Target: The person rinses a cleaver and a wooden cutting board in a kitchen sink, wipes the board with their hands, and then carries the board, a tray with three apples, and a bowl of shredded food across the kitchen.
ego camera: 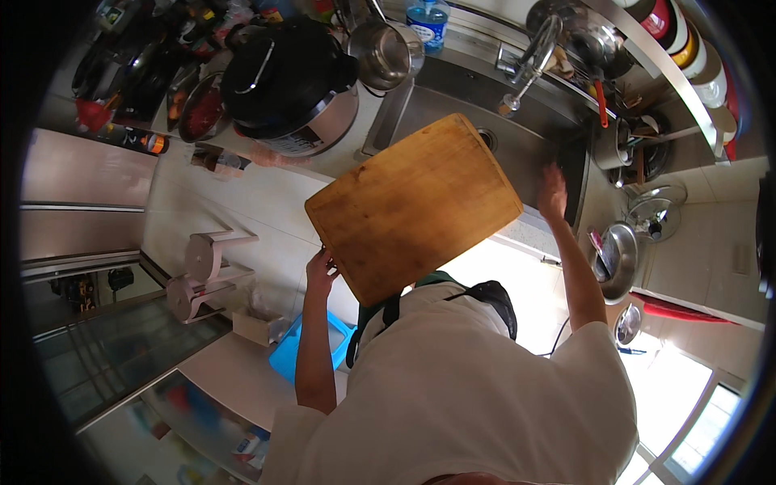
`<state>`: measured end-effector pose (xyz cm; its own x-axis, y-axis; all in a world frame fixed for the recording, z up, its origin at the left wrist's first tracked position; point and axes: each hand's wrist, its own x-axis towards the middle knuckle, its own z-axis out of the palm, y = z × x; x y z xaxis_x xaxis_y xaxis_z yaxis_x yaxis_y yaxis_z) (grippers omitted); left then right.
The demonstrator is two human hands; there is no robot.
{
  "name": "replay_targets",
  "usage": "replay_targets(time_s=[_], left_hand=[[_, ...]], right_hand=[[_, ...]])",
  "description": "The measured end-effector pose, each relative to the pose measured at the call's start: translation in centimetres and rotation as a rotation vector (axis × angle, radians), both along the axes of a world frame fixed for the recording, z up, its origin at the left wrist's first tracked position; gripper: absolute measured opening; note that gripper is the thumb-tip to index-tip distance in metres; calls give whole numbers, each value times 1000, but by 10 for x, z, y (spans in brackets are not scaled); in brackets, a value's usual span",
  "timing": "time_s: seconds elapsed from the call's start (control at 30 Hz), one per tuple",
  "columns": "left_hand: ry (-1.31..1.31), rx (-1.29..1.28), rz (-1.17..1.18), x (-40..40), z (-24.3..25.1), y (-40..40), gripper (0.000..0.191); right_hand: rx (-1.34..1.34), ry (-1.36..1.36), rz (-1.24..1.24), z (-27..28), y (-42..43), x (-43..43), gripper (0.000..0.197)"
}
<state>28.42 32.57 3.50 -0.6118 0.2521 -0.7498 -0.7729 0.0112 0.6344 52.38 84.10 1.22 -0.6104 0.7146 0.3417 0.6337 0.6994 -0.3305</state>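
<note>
A wooden cutting board is tilted across the front of the sink, one broad face turned up. My left hand grips its lower left edge, with some fingers hidden behind the wood. My right hand is apart from the board, over the right side of the stainless steel sink. It is blurred by motion, its fingers look extended, and nothing shows in it. Behind the board are the sink drain and a chrome faucet. The board hides the sink's front left part.
Left of the sink stand a black-lidded electric cooker and a steel pot. A bottle of blue liquid is at the back. On the right counter lies a metal bowl. Stools and a blue plastic container are on the left.
</note>
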Motion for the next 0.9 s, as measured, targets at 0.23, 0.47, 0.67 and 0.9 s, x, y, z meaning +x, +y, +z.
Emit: replay_targets(time_s=[0.23,0.47,0.67,0.9], left_hand=[[-51,-33,104,-7,-8,-1,13],[-144,-14,225,-17,-10,11,19],[-62,-40,196,-40,10,-41,17],[82,-160,233,-95,59,-135,18]], right_hand=[[-613,-7,149,-20,-41,-85,38],[-791,-121,-37,-12,-36,-118,51],[-736,-61,45,33,-103,-104,37],[-949,13,231,36,-219,-130,32]])
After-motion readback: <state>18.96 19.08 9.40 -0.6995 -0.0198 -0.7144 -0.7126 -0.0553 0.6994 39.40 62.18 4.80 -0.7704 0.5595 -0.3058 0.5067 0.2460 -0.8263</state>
